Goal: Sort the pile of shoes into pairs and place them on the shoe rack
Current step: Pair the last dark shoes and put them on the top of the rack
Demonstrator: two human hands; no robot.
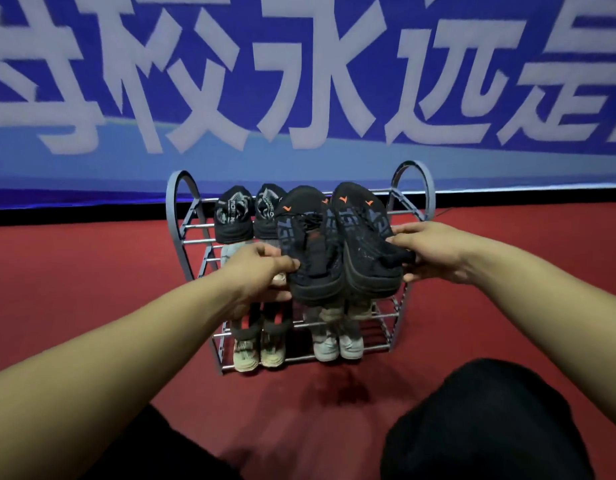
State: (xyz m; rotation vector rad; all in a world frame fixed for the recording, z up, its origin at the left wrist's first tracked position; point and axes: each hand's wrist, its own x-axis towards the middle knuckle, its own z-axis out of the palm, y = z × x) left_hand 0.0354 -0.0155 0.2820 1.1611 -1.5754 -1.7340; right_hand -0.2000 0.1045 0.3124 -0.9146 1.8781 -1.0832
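1. Above the grey metal shoe rack (pixel 412 188), the left hand (pixel 261 271) and right hand (pixel 434 251) each close fingers around one black knit sneaker with orange marks (pixel 365 237).
2. The sneakers' long axes point far, toes toward the top shelf's empty right part.

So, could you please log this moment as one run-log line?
left hand: holds left black shoe | right hand: holds right black shoe | place: top tier, shoe rack | lower tiers: pairs present
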